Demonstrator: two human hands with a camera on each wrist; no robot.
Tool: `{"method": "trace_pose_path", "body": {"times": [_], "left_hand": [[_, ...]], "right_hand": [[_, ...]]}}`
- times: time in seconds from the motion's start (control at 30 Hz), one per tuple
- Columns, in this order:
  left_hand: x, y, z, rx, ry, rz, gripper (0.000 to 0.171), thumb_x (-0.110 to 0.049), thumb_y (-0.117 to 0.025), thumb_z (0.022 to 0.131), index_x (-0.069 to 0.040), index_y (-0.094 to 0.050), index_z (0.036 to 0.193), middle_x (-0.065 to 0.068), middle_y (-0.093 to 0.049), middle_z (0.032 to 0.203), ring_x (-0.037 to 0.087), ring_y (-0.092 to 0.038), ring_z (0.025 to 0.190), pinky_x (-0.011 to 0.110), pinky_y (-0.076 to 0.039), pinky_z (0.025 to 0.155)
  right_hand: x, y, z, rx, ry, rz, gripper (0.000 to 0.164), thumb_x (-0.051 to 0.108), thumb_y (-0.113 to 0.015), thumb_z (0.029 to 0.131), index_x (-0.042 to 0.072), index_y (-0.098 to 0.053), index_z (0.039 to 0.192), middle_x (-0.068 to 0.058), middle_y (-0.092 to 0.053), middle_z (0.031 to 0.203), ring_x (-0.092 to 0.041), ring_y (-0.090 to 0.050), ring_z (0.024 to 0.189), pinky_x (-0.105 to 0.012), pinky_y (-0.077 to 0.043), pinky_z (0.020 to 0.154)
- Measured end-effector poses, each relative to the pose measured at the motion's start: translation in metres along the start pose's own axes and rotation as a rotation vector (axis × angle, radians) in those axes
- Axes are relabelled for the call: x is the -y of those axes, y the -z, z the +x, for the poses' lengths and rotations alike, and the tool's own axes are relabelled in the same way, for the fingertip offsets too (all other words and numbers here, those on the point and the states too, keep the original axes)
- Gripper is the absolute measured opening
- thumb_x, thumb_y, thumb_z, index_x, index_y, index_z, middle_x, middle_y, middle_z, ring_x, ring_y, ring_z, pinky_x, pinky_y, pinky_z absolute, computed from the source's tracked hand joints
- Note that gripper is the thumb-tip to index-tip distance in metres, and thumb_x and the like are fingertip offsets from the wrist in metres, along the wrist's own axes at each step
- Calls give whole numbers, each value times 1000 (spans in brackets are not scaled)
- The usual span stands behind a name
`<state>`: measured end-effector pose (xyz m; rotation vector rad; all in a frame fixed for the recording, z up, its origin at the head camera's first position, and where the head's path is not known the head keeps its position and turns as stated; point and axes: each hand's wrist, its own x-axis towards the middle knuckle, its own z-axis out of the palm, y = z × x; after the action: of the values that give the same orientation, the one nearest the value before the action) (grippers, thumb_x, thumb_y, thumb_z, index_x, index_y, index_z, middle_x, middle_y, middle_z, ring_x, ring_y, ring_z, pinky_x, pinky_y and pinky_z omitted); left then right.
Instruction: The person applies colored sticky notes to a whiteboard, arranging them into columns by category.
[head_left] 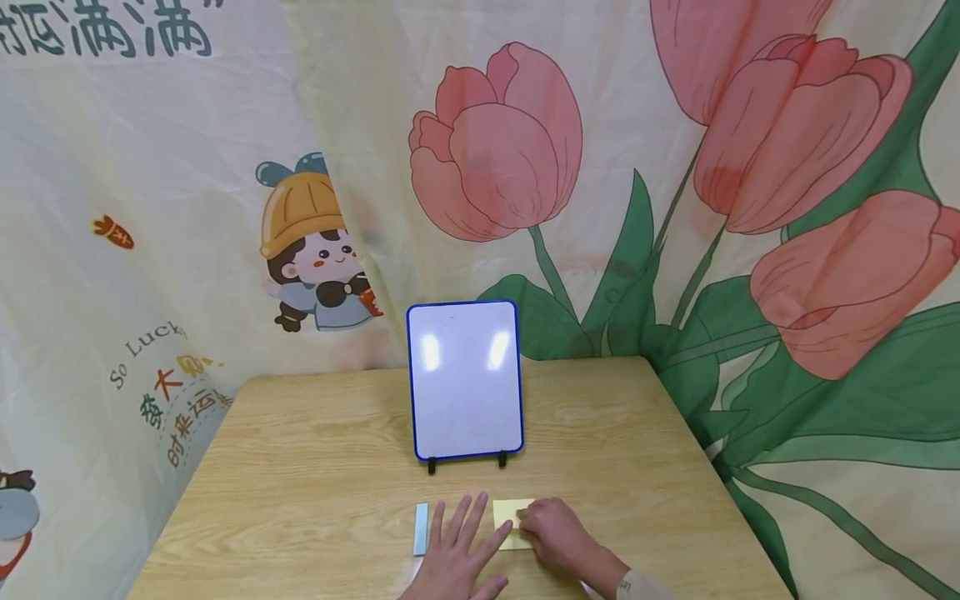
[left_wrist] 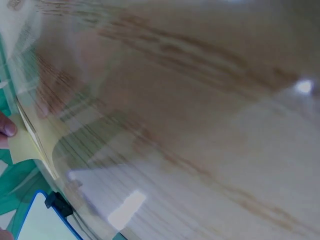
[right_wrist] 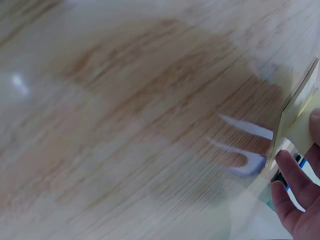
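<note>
The right grip [head_left: 558, 537] is a bare hand, and its fingers are curled in to pinch a thin yellow sheet [head_left: 513, 512]. The left grip [head_left: 456, 550] is a bare hand too, with straight fingers spread wide, and it has hold of nothing. Its pointing finger reaches to the left side of the yellow pad [head_left: 514, 540]; I cannot tell if it is pushing down.

The biggest thing is the cloth [head_left: 480, 192] hanging at the back. It has big pink tulips with green leaves, and a little cartoon child in an orange hat. Next comes the surface [head_left: 315, 467], which is light brown with wood lines. A white board [head_left: 467, 379] with a blue edge stands up near the back of it, and two bright spots of light shine on it. A pale sleeve [head_left: 645, 586] is around the right wrist.

The yellow pad is on the surface, in front of the board and between the two hands. The yellow sheet bends up away from it. A light blue strip [head_left: 421, 529] lies just left of the left hand's fingers. Smallest are the board's black feet [head_left: 431, 466].
</note>
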<state>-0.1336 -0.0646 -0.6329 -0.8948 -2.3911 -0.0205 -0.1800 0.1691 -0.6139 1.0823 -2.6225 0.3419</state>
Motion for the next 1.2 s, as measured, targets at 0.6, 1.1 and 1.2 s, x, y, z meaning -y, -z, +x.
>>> {"method": "trace_pose_path", "body": {"times": [0.6,1.1,1.2], "left_hand": [[-4,-8,-2,-38,-130,34,69,-73,-33,94,-37,-34,153,14,-40,155,31,-49,134,57,-30,104],[-8,-13,-4,294,-339,-67,65,-67,-17,100,-37,-19,158,9,-36,158,25,-42,142,52,-44,103],[-7,-12,-3,334,-359,-83,64,-65,-16,101,-37,-21,157,10,-40,156,26,-44,141,51,-46,102]], "right_hand": [[-4,-5,3,-108,-104,142,30,11,-81,76,18,-58,58,13,-54,53,7,-36,51,-10,-33,50],[-13,-1,8,-36,-267,232,6,18,-72,89,16,-76,84,6,-74,76,1,-60,62,-19,-48,58],[-15,-1,11,-1,-290,253,8,19,-70,90,17,-76,86,6,-75,78,2,-60,63,-18,-48,59]]}}
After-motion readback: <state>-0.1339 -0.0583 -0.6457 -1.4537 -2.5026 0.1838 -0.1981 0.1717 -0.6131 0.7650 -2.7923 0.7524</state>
